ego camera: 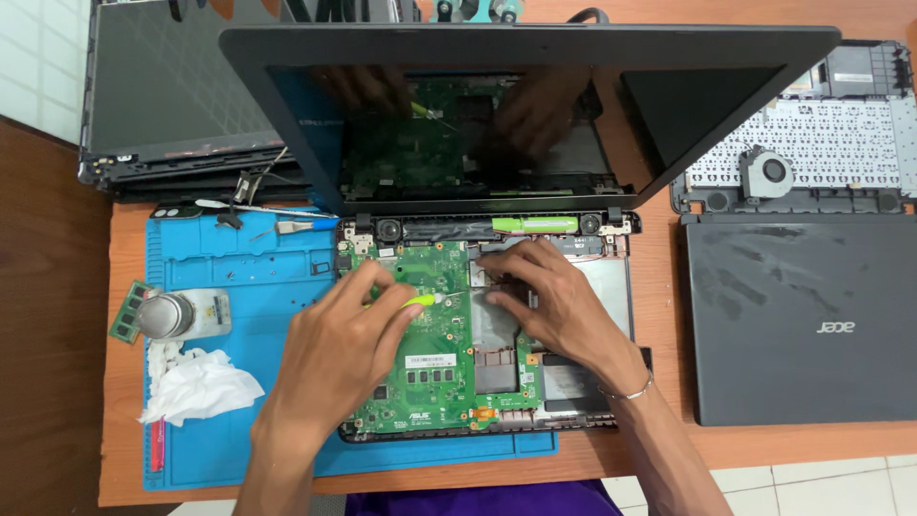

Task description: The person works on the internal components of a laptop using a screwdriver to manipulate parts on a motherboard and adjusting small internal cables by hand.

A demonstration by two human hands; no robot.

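Here I see my left hand [334,349] clenched around a yellow-green screwdriver [417,301], its pale tip pointing right over the green motherboard [430,334] of the opened laptop base [592,382]. My right hand [554,296] rests just beside it, fingers spread and pressing down on the grey metal part near the board's upper right edge; it grips nothing that I can make out. The base lies on a blue repair mat [248,287], with its dark screen [478,105] tilted up behind. To the left of the mat's middle sit a round metal container [164,315], a memory stick [126,311] and a crumpled white tissue [196,384]. On the right lie a closed black laptop [802,315] and, beyond it, a stripped keyboard panel with a small fan [769,172].
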